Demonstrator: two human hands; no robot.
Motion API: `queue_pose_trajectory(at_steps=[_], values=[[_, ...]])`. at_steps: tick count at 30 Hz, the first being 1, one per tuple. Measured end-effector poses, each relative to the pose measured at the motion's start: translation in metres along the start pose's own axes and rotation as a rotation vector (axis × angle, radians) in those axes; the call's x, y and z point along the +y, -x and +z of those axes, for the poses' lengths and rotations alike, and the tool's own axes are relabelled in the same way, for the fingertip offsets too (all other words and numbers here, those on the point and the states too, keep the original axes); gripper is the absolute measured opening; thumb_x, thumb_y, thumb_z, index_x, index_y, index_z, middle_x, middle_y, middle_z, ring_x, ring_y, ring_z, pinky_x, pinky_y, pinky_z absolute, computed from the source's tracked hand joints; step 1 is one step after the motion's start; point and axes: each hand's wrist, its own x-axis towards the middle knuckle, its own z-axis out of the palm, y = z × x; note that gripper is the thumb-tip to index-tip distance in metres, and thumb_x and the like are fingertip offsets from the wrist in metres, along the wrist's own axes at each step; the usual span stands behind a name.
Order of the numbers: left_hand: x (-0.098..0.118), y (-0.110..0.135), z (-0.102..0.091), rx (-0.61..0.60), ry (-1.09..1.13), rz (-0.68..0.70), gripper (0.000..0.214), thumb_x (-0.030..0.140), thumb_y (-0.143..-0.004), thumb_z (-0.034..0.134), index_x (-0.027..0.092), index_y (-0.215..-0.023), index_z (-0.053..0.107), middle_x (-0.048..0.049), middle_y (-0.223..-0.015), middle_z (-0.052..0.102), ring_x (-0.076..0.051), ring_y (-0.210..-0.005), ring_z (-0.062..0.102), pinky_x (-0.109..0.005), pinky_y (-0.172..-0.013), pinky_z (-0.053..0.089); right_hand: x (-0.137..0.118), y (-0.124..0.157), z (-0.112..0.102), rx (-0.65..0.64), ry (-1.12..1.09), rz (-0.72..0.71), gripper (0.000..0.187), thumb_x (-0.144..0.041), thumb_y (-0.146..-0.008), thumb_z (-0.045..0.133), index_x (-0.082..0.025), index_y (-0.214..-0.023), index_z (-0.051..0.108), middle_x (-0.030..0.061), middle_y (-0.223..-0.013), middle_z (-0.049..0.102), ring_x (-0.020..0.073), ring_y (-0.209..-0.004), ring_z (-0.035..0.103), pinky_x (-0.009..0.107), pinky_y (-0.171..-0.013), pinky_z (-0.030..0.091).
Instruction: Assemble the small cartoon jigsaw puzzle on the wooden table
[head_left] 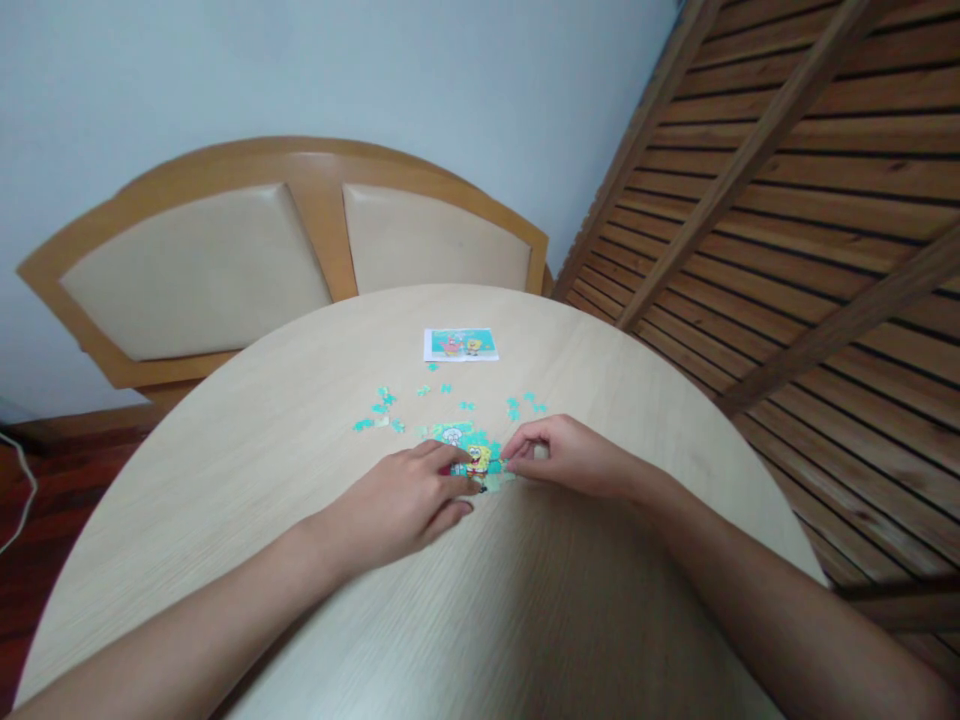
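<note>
A small, partly joined jigsaw (pixel 474 447) with a yellow cartoon figure on turquoise lies on the round pale wooden table (pixel 300 420). My left hand (pixel 409 500) rests on the table with its fingertips pressing the jigsaw's left edge, fingers stretched forward. My right hand (pixel 566 455) is curled at the jigsaw's right edge, thumb and fingers pinched on a small puzzle piece that I can barely make out. Several loose turquoise pieces (pixel 382 408) lie scattered just beyond the hands.
A small reference picture card (pixel 460 343) lies farther back on the table. Behind the table stands a wooden bench back with two beige pads (pixel 225 260). A slatted wooden panel (pixel 787 200) leans at the right. A white cable (pixel 22 490) lies on the floor at left.
</note>
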Motion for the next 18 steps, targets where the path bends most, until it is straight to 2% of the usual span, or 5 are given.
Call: queue_pose_trajectory(at_steps=[7, 18], values=[[-0.0023, -0.0005, 0.0014, -0.023, -0.018, 0.013, 0.024, 0.031, -0.101, 0.054, 0.025, -0.116, 0.072, -0.0097, -0.115, 0.066, -0.027, -0.109, 0.063, -0.046, -0.096, 0.054, -0.0016, 0.0006, 0.0002, -0.067, 0.073, -0.018, 0.025, -0.041, -0.084, 0.07, -0.018, -0.089, 0.079, 0.005, -0.082, 0.076, 0.018, -0.072, 0.064, 0.029, -0.065, 0.048], [-0.0017, -0.0003, 0.0, -0.032, -0.025, 0.017, 0.025, 0.031, -0.101, 0.054, 0.024, -0.116, 0.072, -0.011, -0.118, 0.065, -0.028, -0.11, 0.063, -0.047, -0.097, 0.054, -0.0056, 0.0016, 0.0043, -0.028, 0.148, -0.027, 0.017, -0.034, -0.083, 0.071, -0.018, -0.081, 0.074, 0.001, -0.073, 0.068, 0.0154, -0.067, 0.06, 0.026, -0.06, 0.043]])
